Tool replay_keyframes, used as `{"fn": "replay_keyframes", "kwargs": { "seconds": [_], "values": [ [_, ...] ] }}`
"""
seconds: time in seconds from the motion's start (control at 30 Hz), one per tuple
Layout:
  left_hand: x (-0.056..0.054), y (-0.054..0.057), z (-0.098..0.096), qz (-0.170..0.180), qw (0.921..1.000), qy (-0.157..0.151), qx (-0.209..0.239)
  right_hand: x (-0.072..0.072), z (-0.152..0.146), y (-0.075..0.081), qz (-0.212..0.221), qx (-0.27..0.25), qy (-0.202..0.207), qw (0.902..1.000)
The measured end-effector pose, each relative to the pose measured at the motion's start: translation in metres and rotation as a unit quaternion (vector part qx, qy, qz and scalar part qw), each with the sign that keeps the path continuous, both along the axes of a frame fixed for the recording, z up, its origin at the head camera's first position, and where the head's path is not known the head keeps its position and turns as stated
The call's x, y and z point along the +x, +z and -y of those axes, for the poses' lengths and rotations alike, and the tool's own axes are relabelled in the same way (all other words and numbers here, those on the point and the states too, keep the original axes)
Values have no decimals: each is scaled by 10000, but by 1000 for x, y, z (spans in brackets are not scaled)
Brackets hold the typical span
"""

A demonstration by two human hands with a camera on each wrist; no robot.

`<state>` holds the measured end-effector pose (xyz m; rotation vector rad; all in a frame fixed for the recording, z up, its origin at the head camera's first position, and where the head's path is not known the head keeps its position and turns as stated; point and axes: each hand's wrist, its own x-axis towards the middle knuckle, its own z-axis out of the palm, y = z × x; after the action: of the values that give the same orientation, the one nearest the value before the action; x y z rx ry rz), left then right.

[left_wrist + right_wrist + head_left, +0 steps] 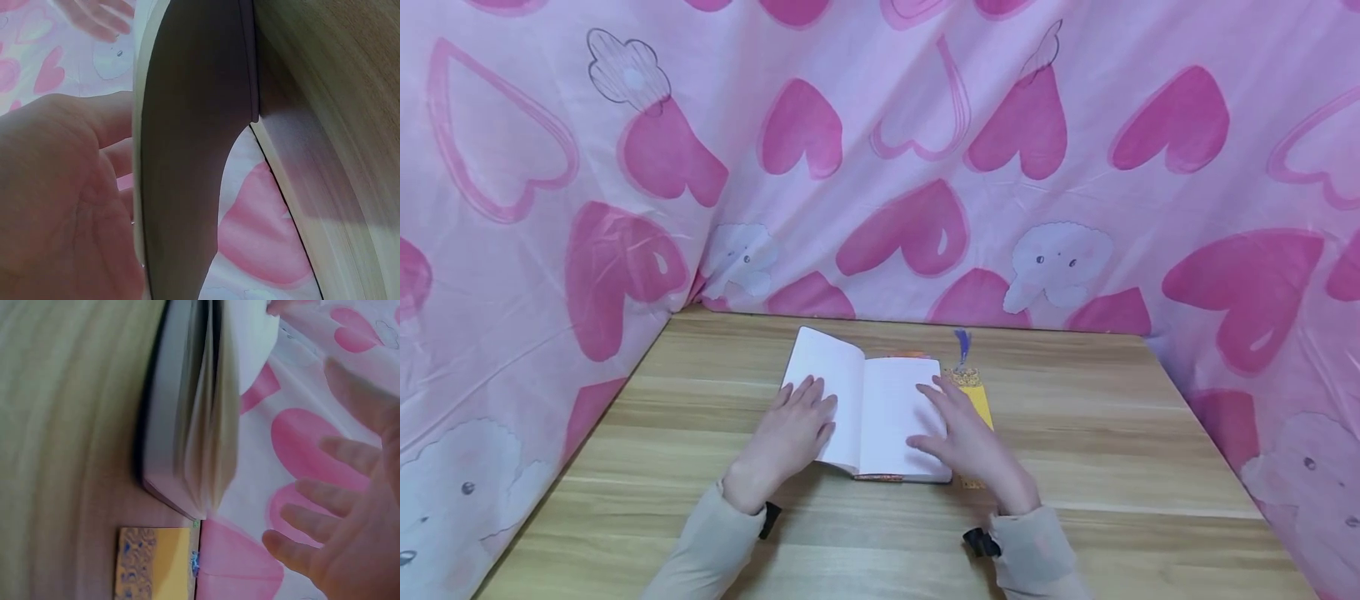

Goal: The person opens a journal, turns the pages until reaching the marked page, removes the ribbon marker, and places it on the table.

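Pink heart-printed cloth hung around a wooden table, where a book lay open; the left hand, fingers outstretched, touched its left page; the right hand, gripping nothing, hovered spread-fingered; a yellow bookmark lay alongside

Bookmark right of notebook on table

White-paged notebook with dark cover edge, yellow bookmark with gold-and-blue swirled bands, blue-purple tassel, brown streaked wood-grain counter, pale pink cloth patterned with deeper pink hearts and whitish cartoon figures, beige sleeves.
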<state>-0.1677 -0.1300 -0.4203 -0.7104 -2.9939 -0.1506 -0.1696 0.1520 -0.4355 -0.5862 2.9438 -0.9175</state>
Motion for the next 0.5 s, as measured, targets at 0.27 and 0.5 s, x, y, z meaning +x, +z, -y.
{"fn": "replay_keyframes", "kwargs": {
  "seconds": [0.27,0.5],
  "values": [
    [0,-1,-1,10,10000,42,-5,5,4,-12,728,458,568,9947],
    [0,-2,-1,-15,10000,29,9,6,4,-14,1150,865,694,9872]
  ]
}}
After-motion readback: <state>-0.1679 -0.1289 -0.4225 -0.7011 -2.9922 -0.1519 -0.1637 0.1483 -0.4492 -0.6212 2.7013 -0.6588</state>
